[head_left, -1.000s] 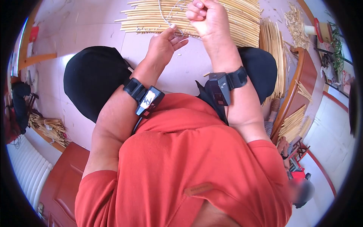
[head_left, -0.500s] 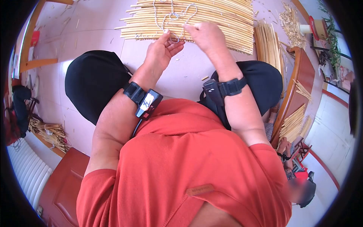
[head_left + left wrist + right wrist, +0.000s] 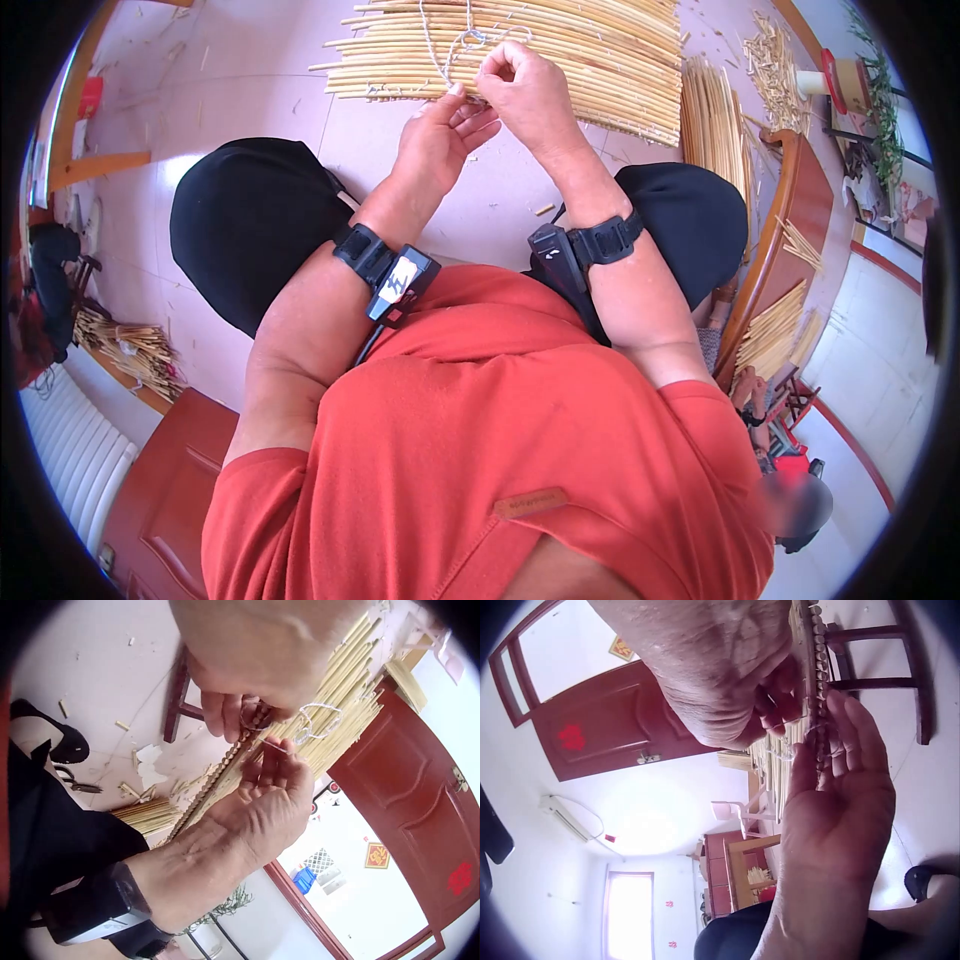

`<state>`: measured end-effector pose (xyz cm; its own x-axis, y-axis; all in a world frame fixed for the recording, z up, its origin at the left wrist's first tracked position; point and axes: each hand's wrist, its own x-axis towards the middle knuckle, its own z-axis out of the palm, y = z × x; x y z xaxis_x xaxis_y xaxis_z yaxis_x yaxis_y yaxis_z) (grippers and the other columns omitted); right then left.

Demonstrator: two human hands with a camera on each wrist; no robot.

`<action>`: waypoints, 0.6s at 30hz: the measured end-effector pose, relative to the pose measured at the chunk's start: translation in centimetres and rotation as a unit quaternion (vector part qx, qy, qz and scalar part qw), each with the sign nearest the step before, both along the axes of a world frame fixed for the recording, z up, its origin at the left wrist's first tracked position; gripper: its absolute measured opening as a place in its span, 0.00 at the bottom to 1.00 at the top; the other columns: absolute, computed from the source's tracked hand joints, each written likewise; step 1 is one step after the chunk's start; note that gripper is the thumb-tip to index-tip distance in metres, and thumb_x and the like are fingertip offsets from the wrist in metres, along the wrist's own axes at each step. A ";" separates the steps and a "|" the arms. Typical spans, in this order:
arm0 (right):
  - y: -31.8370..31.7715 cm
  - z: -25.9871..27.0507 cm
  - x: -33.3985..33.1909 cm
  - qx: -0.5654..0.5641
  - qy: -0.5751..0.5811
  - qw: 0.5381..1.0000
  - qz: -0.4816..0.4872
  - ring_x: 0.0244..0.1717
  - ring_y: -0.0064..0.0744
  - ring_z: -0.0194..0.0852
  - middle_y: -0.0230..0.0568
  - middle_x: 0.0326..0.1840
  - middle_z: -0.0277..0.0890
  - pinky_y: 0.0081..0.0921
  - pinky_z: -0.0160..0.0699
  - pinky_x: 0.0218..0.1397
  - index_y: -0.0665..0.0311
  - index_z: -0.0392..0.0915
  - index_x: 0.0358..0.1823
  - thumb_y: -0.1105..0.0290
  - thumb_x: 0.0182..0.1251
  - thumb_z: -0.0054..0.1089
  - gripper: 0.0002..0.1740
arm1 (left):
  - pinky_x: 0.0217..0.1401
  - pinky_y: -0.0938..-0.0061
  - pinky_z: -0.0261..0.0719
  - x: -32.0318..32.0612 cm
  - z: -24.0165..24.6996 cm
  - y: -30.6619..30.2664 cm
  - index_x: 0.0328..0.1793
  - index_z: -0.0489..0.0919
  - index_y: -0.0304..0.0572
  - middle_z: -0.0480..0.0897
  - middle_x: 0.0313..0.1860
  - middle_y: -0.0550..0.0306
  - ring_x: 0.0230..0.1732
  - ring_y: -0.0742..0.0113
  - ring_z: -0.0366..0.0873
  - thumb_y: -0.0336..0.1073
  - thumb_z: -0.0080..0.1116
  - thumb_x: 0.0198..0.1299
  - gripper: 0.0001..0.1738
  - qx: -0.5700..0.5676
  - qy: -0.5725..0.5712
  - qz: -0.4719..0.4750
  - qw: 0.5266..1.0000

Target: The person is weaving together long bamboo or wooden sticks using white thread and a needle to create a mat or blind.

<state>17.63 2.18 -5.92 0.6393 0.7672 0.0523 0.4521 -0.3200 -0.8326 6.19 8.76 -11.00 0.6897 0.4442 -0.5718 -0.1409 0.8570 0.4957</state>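
Note:
A mat of thin tan reed sticks (image 3: 560, 70) lies before the person, its near edge bound with white string. At that edge the left hand (image 3: 435, 140) is palm up, thumb above and fingers below, pinching the white string (image 3: 430, 45) there. Close beside it the right hand (image 3: 535, 100) pinches the string between thumb and fingertips. In the left wrist view a loose string loop (image 3: 322, 720) lies on the sticks, past the right hand (image 3: 259, 802). From the right wrist, the left hand (image 3: 844, 795) shows its thumb and fingers on either side of the stick ends (image 3: 821, 682).
A bundle of loose sticks (image 3: 715, 140) lies right of the mat, beside a wooden bench-like piece (image 3: 785, 200). More sticks (image 3: 130, 350) are heaped at left. The person's dark-clad knees (image 3: 250, 230) flank the work. Stick scraps (image 3: 545, 209) litter the floor.
The right hand has come down from high over the mat to beside the left hand. The string loops have shifted over the sticks; the left hand stays at the edge.

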 end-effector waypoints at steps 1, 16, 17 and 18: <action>0.1 0.0 0.0 -0.002 0.001 1.000 0.000 0.27 0.23 0.77 0.36 0.25 0.79 0.23 0.77 0.34 0.65 0.76 0.29 0.72 0.57 0.58 0.05 | 0.50 0.62 0.85 0.0 0.0 0.0 0.49 0.73 0.32 0.80 0.40 0.50 0.43 0.56 0.83 0.39 0.47 0.72 0.14 -0.002 0.001 0.000 1.000; 2.2 -0.5 0.9 0.188 0.508 0.839 -0.051 0.13 0.12 0.45 0.23 0.16 0.55 0.14 0.44 0.14 0.64 0.73 0.34 0.80 0.63 0.47 0.05 | 0.48 0.62 0.86 0.7 0.5 -0.2 0.53 0.73 0.31 0.82 0.44 0.47 0.42 0.57 0.84 0.29 0.54 0.65 0.12 0.030 -0.011 0.003 0.999; 2.3 -0.6 1.0 0.189 0.510 0.838 -0.050 0.13 0.12 0.45 0.23 0.16 0.55 0.14 0.44 0.14 0.64 0.73 0.34 0.80 0.63 0.47 0.05 | 0.48 0.62 0.86 0.7 0.5 -0.1 0.53 0.73 0.31 0.82 0.44 0.47 0.42 0.56 0.84 0.30 0.53 0.65 0.13 0.035 -0.020 0.002 0.999; 2.4 -0.5 0.9 0.196 0.519 0.830 -0.059 0.13 0.13 0.45 0.24 0.16 0.54 0.15 0.44 0.14 0.64 0.72 0.32 0.80 0.63 0.46 0.06 | 0.48 0.62 0.86 0.7 0.4 -0.1 0.54 0.73 0.31 0.82 0.44 0.47 0.42 0.56 0.84 0.30 0.53 0.65 0.13 0.039 -0.029 0.001 0.999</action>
